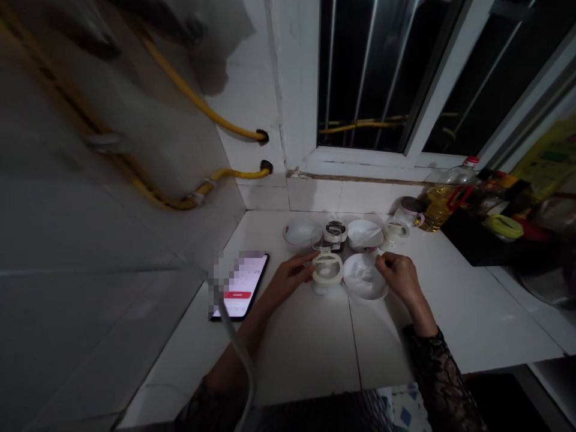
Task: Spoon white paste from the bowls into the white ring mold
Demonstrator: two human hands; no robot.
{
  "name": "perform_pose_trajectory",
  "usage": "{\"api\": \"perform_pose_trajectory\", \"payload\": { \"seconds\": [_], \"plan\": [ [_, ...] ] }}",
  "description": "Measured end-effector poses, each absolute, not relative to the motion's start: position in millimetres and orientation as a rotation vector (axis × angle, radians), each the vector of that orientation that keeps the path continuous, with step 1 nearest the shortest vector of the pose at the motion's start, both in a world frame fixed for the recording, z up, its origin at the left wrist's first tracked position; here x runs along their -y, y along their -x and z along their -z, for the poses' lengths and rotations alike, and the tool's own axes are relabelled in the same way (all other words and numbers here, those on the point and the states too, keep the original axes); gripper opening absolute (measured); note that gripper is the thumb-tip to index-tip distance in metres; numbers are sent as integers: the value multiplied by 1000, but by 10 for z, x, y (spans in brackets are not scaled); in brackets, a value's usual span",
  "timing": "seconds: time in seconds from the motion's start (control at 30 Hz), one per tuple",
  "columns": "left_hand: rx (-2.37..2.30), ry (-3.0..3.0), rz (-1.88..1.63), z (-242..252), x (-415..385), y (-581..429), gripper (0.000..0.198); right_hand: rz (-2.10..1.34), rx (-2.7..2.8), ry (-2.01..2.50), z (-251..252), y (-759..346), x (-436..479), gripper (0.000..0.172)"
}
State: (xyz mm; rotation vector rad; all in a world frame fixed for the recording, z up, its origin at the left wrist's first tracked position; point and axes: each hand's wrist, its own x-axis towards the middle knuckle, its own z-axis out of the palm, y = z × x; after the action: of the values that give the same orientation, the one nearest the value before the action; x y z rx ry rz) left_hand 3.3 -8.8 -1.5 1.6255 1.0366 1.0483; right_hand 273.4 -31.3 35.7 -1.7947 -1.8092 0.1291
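Note:
A small clear jar with a cream-coloured rim (327, 277) stands on the counter, its lid tilted up behind it. The fingers and thumb of my left hand (292, 277) close on the jar's left side. Just to its right is a white bowl (365, 287) with whitish contents or a white utensil inside; I cannot tell which. Over this bowl's right rim, my right hand (399, 275) is closed in a pinch, and what it grips is hidden. Behind stand another white bowl (360, 231) with a white spoon in it, a jar with dark contents (335, 231), and a pale bowl (299, 233).
A lit phone (245, 285) lies left of my left forearm, with a pale cable (238, 348) hanging in front. At the back right are a clear lidded jar (396, 229), a mug (408, 211), an oil bottle (438, 204) and a black box (477, 240). Yellow pipes (180, 201) run along the wall.

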Motion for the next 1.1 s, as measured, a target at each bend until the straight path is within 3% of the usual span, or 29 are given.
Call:
{"api": "perform_pose_trajectory", "payload": {
  "seconds": [0.3, 0.7, 1.1],
  "plan": [
    [-1033, -1621, -1051, 17, 88, -34, 45, -312, 1936, 1641, -271, -2596, 318, 35],
    [-1030, -1601, -1057, 18, 94, -42, 48, -656, 1522, 1529, -328, -2748, 271, 39],
    [-1013, -1604, -1067, -1, 97, -40, 45, -684, 1302, 1484, -381, -2724, 270, 44]
  ]
}}
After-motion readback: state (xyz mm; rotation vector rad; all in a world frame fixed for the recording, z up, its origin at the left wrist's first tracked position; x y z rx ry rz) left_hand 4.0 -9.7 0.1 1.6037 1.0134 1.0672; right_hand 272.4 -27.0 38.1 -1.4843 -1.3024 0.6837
